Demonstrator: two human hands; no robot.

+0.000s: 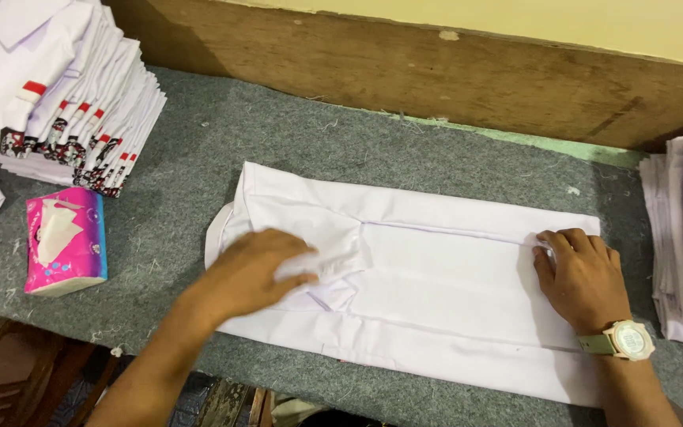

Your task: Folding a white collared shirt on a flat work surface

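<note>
White shirt lies flat (unpinched) under both hands.

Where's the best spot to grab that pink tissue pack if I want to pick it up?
Probably by its two long sides, coming down from above. The pink tissue pack lies flat on the grey table, a soft block with a tissue poking out of the top slot, so pinching the sides avoids crushing that tissue. Nothing touches it; the left hand and right hand rest on the white shirt.
</note>
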